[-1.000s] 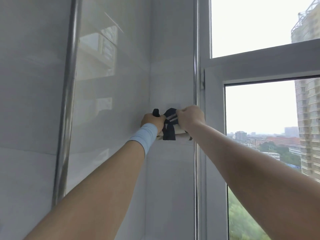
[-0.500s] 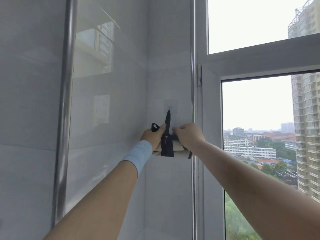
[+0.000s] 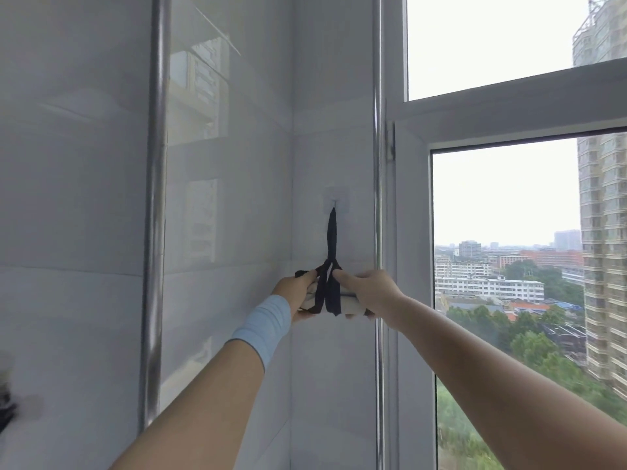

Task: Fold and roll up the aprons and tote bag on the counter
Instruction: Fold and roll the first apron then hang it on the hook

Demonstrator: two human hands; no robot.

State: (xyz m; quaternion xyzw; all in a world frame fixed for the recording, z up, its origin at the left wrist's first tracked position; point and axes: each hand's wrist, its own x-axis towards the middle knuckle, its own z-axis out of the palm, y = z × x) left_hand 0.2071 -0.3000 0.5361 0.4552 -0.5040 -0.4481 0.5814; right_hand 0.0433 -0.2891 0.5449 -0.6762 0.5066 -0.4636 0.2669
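A rolled white cloth bundle [image 3: 351,301] wrapped in dark straps hangs against the tiled wall. Its dark strap loop [image 3: 331,232] runs up to a clear adhesive wall hook [image 3: 335,199]. My left hand [image 3: 296,293], with a light blue wristband, grips the bundle's left end. My right hand [image 3: 368,293] holds the right end, its fingers by the strap where it meets the roll. Most of the bundle is hidden behind my hands.
A steel pipe [image 3: 154,215] runs vertically down the left wall and a thinner one [image 3: 377,164] stands beside the white window frame [image 3: 410,266]. The window on the right looks out over buildings. A dark blurred object [image 3: 5,408] shows at the far left edge.
The strap loop has gone onto the wall hook and is stretched straight. Both hands and the bundle have lowered beneath the hook, which was hidden behind them a second ago.
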